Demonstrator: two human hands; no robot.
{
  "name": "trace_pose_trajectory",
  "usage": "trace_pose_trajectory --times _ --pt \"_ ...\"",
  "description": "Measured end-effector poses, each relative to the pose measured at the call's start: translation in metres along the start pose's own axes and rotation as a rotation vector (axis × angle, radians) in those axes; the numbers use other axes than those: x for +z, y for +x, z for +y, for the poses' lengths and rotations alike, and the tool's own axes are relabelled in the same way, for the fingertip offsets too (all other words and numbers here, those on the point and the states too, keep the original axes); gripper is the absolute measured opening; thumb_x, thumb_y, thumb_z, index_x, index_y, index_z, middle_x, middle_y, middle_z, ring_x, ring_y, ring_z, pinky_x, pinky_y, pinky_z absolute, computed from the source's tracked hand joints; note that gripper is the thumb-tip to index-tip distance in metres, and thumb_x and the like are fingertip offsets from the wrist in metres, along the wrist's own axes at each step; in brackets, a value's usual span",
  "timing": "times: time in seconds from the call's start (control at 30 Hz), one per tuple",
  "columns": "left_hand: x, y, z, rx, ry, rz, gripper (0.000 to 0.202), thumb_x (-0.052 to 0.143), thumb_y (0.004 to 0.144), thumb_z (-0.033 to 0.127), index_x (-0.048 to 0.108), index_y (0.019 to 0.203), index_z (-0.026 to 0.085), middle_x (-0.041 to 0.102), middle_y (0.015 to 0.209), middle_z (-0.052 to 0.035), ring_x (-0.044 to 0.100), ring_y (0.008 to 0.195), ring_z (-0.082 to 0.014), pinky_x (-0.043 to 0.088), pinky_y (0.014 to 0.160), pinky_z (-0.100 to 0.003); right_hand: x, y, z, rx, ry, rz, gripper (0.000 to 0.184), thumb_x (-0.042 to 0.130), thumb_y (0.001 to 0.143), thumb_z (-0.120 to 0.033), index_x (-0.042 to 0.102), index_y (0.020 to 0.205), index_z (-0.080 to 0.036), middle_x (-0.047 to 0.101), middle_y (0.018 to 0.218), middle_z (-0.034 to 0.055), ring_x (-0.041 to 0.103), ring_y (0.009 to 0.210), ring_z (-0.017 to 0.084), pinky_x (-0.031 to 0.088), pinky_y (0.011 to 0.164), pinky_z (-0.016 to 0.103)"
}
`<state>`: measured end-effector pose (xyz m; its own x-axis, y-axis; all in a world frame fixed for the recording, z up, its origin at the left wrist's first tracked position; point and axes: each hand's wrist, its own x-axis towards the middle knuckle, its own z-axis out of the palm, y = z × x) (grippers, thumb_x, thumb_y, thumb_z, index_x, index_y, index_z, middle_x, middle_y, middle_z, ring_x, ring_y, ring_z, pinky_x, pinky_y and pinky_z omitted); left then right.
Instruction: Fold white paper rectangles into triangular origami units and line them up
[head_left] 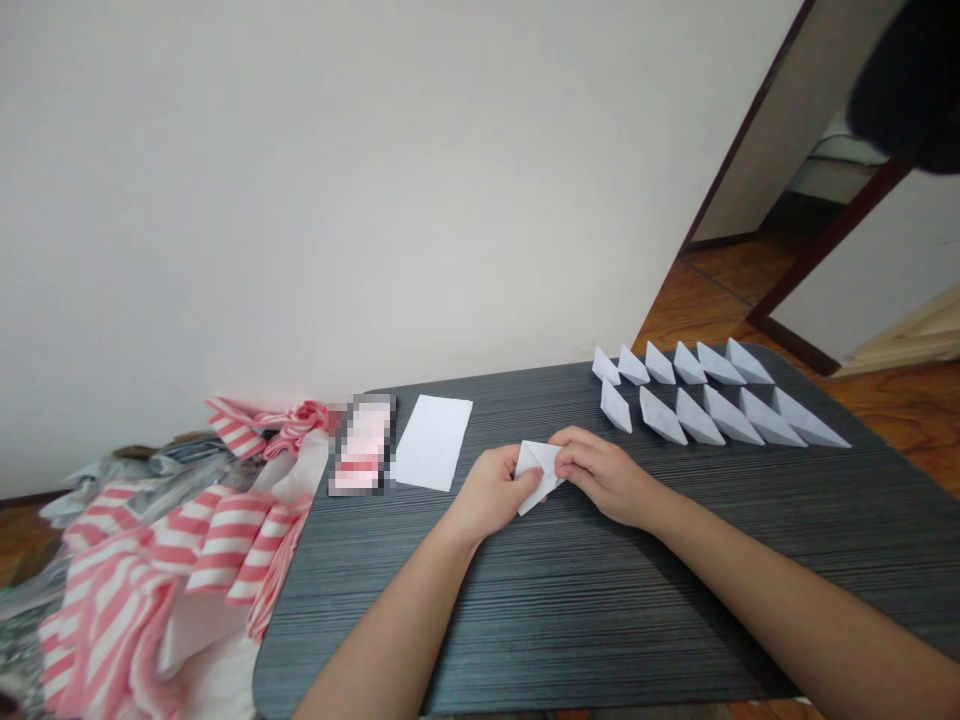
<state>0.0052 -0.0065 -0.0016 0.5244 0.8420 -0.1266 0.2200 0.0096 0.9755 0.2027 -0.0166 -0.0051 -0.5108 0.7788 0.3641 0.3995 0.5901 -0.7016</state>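
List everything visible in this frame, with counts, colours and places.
paper boats: 12, white, two rows of six on the table's far side
table: 1, dark grey streaked, in front of the person
paper sheet: 1, white, flat on the table
blurred packet: 1, pink and white, beside the sheet
striped material: 1 heap, red and white, left of the table
wall: 1, off-white, behind the table
wooden floor: brown, right of the table
folded paper: 1, white, between the hands
left hand: 1, holding the folded paper
right hand: 1, holding the folded paper

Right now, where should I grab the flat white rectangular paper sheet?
Take the white paper sheet by its near short edge, coming from your side with your left hand, the closer one. It lies flat on the dark striped table, so that edge should lift easily.
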Motion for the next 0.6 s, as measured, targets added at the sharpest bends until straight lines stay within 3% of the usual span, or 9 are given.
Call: trace_pose_trajectory --times 0.23,0.37,0.53,0.6 --pt "0.0006 -0.0009 0.0011 0.036 0.1 0.01 0.023 0.049 0.083 0.03 0.064 0.085 0.012 0.063 0.073 -0.0031 0.053 0.062 -0.0125 0.038 0.055 -0.021 0.0014 0.0019 0.0032 0.004 0.013 0.014 0.013 0.043 0.09 -0.015 0.052 0.081 -0.019 0.054 0.09 0.0061 0.053 0.085 0.017 0.044 0.075 0.03" --pt "0.0012 -0.0019 0.0021 0.029 -0.008 -0.029 0.032 0.045 0.086 0.037 0.058 0.102 0.012 0.062 0.074 -0.0039 0.054 0.06 -0.0119 0.039 0.055 -0.022 0.002 0.0034 0.0031 0.075 -0.016 0.088 0.014 0.044 0.09 -0.018 0.052 0.079 -0.018 0.054 0.083 0.0049 0.052 0.079 0.017 0.043 0.072 0.03" --pt "0.0034 -0.0038 0.0054 0.131 -0.042 0.007 0.054 0.068 0.071 0.028 0.049 0.12 0.016 0.062 0.095 -0.0061 0.057 0.079 -0.0145 0.043 0.069 -0.024 0.0023 0.0032 0.0023 0.225 -0.048 0.164 0.016 0.042 0.091 -0.021 0.052 0.079 -0.018 0.053 0.077 0.0033 0.052 0.072 0.016 0.042 0.064 0.028" --pt "0.0044 -0.0036 0.004 0.109 -0.016 0.028 0.05 0.065 0.074 0.03 0.05 0.12 0.018 0.063 0.092 -0.0057 0.058 0.076 -0.0144 0.044 0.067 -0.024 0.0025 0.0032 0.002 0.265 -0.05 0.171 0.017 0.042 0.091 -0.023 0.053 0.078 -0.018 0.052 0.074 0.0022 0.053 0.067 0.015 0.042 0.061 0.027"
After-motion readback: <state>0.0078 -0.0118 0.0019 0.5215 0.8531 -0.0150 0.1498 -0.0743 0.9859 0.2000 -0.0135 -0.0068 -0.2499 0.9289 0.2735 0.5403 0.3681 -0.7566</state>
